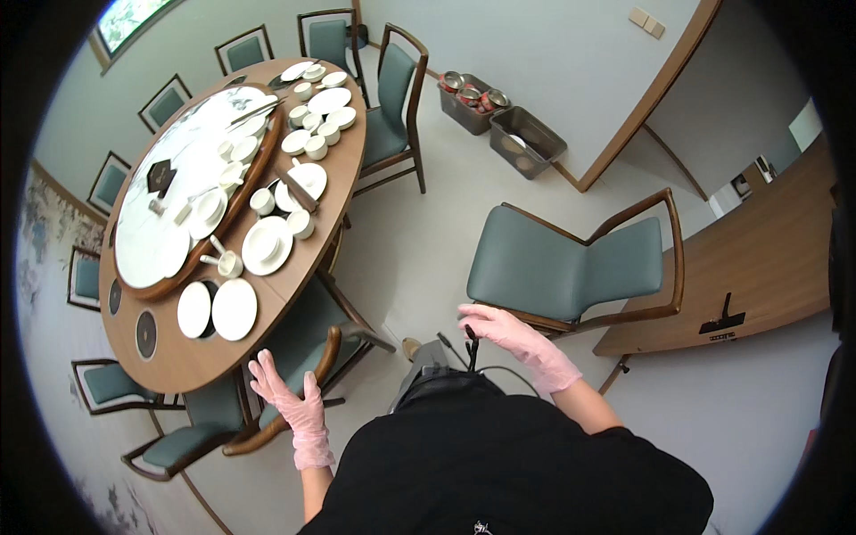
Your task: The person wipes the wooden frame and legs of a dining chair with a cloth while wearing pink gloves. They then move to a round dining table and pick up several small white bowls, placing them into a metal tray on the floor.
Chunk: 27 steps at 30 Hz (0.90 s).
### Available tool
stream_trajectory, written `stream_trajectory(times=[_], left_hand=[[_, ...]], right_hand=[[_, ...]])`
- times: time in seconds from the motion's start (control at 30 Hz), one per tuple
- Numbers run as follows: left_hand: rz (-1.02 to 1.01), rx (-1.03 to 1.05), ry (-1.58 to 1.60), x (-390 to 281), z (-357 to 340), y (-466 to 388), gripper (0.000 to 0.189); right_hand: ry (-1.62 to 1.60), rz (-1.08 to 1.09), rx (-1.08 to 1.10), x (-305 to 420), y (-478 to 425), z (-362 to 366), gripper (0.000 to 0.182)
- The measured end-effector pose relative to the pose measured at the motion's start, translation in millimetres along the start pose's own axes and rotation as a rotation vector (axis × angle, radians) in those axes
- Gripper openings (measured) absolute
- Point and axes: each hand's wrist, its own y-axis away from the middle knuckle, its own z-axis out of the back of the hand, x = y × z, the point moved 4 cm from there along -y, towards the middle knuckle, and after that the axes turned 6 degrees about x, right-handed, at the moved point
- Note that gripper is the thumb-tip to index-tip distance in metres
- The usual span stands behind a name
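Both hands wear thin pink gloves. My left hand point(287, 391) hangs with fingers apart above a wooden chair with a green seat point(284, 374), near the edge of the round dining table point(180, 371); it holds nothing. My right hand point(508, 334) is in front of my waist beside another green-seated chair point(525, 267), its fingers spread and nothing visible in them. Whether it touches the chair's frame I cannot tell. Black cables point(473, 348) rise near its palm. White plates point(234, 309), cups point(301, 224) and stacked dishes point(266, 244) stand on the table.
A marble-topped turntable point(150, 247) in the table's middle carries more dishes and a dark hexagonal box point(160, 177). Two grey plastic bins stand by the wall; one bin point(461, 117) holds red cans, the other point(528, 147) some white pieces. A wooden door point(756, 247) is at right.
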Motion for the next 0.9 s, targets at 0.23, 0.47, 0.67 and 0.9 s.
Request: stream_trajectory(times=[0.23,0.47,0.67,0.9], left_hand=[[0.143,-0.138,0.281,-7.9,-26.9,-77.8,0.072],[0.083,-0.104,0.145,-42.7,-49.9,-178.4,0.069],[0.213,-0.165,0.088,-65.2,-78.5,-218.8,0.064],[0.668,-0.117,0.550,-61.9,-145.6,-251.5,0.056]], right_hand=[[0.084,-0.108,-0.057,98.2,-61.5,51.7,0.056],[0.121,-0.134,-0.113,135.6,-163.5,113.4,0.056],[0.242,-0.022,0.148,210.9,-311.9,109.9,0.054],[0.285,-0.030,0.547,254.3,-456.0,47.7,0.053]])
